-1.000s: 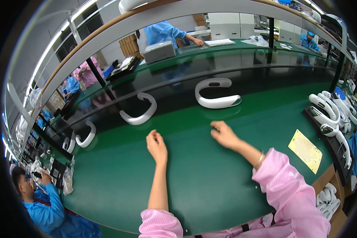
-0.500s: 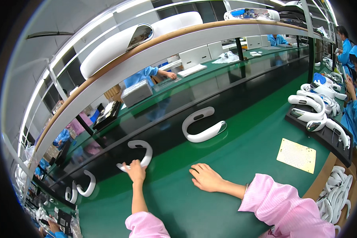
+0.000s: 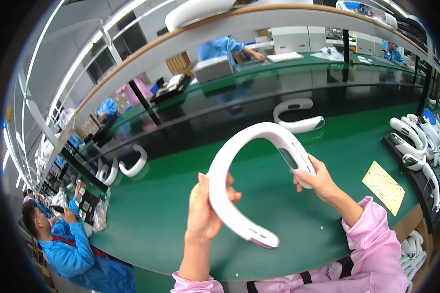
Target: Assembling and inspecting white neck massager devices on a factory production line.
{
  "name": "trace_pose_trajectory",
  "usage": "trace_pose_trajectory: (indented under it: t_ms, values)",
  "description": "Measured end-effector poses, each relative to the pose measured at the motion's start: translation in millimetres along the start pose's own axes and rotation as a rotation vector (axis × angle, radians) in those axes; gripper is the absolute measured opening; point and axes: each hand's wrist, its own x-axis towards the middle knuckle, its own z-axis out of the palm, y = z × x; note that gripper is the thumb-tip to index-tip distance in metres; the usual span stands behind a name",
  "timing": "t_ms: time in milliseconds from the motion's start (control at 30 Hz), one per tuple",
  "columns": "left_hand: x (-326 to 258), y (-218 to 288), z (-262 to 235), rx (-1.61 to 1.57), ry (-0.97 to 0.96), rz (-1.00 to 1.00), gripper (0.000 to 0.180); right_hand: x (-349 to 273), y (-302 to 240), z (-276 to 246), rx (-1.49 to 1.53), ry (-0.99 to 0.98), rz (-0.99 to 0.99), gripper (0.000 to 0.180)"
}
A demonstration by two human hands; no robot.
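1. At the lower left of the frame a co-worker in a blue coat (image 3: pixel 73 249) sits bent over small parts, well apart from our hands.
2. Left of centre, two more white U-shaped bands (image 3: pixel 133 165) lie on the green conveyor belt (image 3: pixel 156 215), untouched.
3. Our left hand (image 3: pixel 205 210) is clasped around the left arm of the white neck-worn fan band (image 3: pixel 249 171), thumb in front and fingers behind, holding it raised above the belt at mid-frame.
4. Our right hand (image 3: pixel 315 178) pinches the band's right arm near its dark side window, so both hands carry the piece with its open ends pointing down toward us.
5. We judge this to be the inspection step: the band is lifted and turned to the eye. The next move would call for rotating it between both grips to check its other faces, without loosening either hold.
6. To the upper right another band (image 3: pixel 298 117) rests on the belt; at right lie a yellow sheet (image 3: pixel 384 185) and a rack of finished bands (image 3: pixel 415 151).
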Motion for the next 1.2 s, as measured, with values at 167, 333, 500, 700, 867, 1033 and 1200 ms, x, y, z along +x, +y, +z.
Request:
trace_pose_trajectory:
  t_ms: [167,333,500,700,867,1033,1200]
  values:
    - [-25.5,-36.4,19.5,-0.2,-0.136,-0.029,0.051,-42.8,13.8,-4.5,0.237,0.106,0.291,0.038]
    - [-21.5,-52.5,9.6,-0.132,-0.233,0.033,0.053,-46.9,23.0,-5.9,0.245,0.094,0.321,0.039]
    - [-18.5,-63.2,-0.4,-0.314,-0.213,0.103,0.054,-47.7,22.6,-2.3,0.13,0.099,0.24,0.038]
    - [-16.6,-68.2,1.2,-0.324,-0.071,0.057,0.051,-49.5,24.9,-2.2,0.061,0.128,0.228,0.037]
    - [-15.9,-68.3,14.5,-0.292,-0.051,0.066,0.047,-49.5,27.7,-1.6,0.087,0.118,0.257,0.037]
    - [-18.0,-59.3,47.8,-0.194,-0.062,0.056,0.047,-51.1,41.2,1.8,0.202,0.066,0.36,0.038]
    - [-23.3,-62.1,71.7,0.045,-0.002,0.039,0.045,-51.8,55.8,9.4,0.228,0.002,0.429,0.04]
